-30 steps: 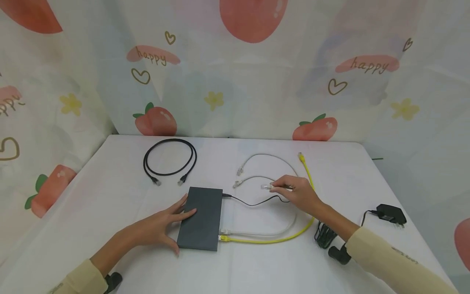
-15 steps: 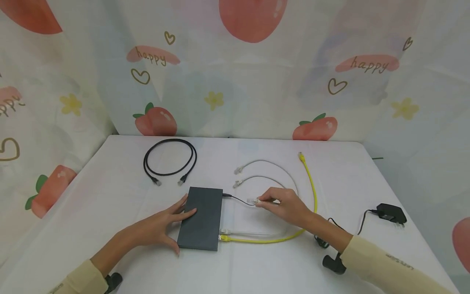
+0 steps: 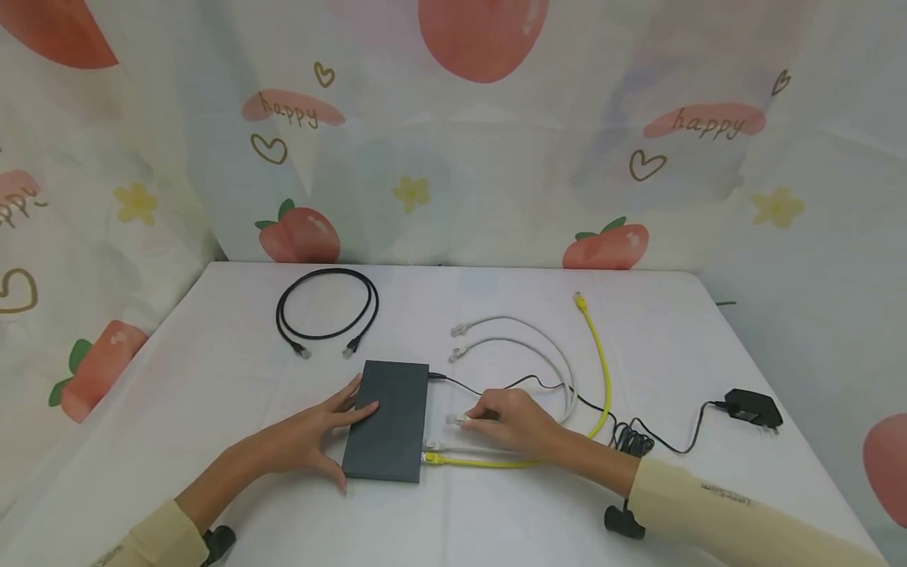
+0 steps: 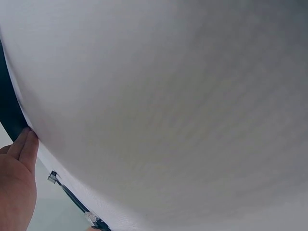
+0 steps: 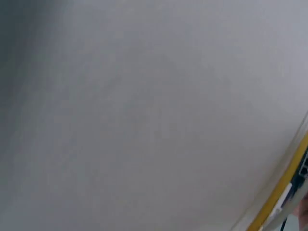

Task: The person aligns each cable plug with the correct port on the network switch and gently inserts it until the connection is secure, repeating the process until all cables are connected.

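A flat dark grey network box (image 3: pixel 390 429) lies left of centre on the table. My left hand (image 3: pixel 294 441) rests on it with spread fingers, the index finger across the top and the thumb by the near left corner. To its right, my right hand (image 3: pixel 520 425) pinches the clear plug (image 3: pixel 455 420) of a white network cable, pointing at the box's right side a short gap away. Below that, a white plug (image 3: pixel 435 447) and a yellow network cable (image 3: pixel 489 464) sit at the same side. In the right wrist view the yellow cable (image 5: pixel 281 187) crosses the lower right corner.
A black power lead (image 3: pixel 453 383) enters the box's far right corner and runs to a bundled coil (image 3: pixel 633 441) and black adapter (image 3: pixel 753 409). A coiled black network cable (image 3: pixel 327 336) lies at the back left. Two loose white cable ends (image 3: pixel 460 329) lie behind my right hand.
My right hand has carried the white cable's plug left and towards the near side, closer to the box. Trailing white cable has shifted with it. The left hand has stayed put.
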Available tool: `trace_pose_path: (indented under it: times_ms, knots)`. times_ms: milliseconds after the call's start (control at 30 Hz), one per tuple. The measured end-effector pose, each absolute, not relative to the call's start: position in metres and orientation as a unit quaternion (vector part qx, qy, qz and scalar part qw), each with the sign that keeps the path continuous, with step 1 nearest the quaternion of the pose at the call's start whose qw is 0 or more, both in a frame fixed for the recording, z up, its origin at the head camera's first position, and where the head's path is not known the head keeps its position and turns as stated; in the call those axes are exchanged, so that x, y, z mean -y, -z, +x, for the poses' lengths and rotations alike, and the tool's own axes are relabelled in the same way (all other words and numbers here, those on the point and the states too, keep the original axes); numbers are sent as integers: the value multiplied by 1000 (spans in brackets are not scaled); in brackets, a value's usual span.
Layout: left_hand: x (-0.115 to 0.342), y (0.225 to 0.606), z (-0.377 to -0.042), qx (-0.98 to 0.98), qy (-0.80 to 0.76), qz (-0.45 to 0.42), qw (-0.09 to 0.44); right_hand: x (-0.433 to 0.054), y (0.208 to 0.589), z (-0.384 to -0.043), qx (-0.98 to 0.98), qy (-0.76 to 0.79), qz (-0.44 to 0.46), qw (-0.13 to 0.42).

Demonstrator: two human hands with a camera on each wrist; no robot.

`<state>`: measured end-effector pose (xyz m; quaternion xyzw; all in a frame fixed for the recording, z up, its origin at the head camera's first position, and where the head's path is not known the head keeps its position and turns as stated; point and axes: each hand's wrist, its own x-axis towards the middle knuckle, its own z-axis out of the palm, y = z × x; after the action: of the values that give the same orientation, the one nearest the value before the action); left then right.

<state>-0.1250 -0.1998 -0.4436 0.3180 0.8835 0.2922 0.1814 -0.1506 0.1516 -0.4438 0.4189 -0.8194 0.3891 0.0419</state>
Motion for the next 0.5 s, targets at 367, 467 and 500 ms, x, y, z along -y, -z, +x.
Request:
trace_pose_path:
  times_ms: [367,467,500]
  knots:
    - [199,444,-126,-884,-291,315,186,-133,456,-149,826,-401,396,-2]
    - [199,445,-126,-885,-289,321,178,-130,458,-147,831,-390,396,-3]
    - [199,445,-126,-885,-287,322,175,-130,459,-147,834,-386,394,-4]
